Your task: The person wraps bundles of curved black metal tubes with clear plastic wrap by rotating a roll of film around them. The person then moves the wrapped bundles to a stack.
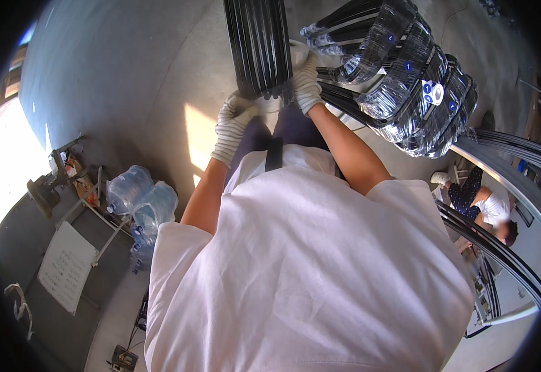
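Note:
A thick bundle of long black strips [258, 49] extends away in front of my legs, its near end close to my knees. My left hand [230, 127], in a white-and-grey striped glove, grips the left side of that near end. On the opposite side my right hand [306, 87], gloved the same way, holds the bundle's edge; some of its fingers are hidden behind the strips. Just right of my right hand lie several black strip bundles [407, 68] wrapped in clear film, with round blue stickers. A roll of blue-and-white stickers [433, 93] rests on them.
Large clear water bottles [140, 195] stand at the left, near a written whiteboard [67, 266]. More black strips [500, 235] run along a metal rack [506, 180] at the right. Another person [487, 201] sits beyond it. Sunlight falls on the grey floor [199, 133].

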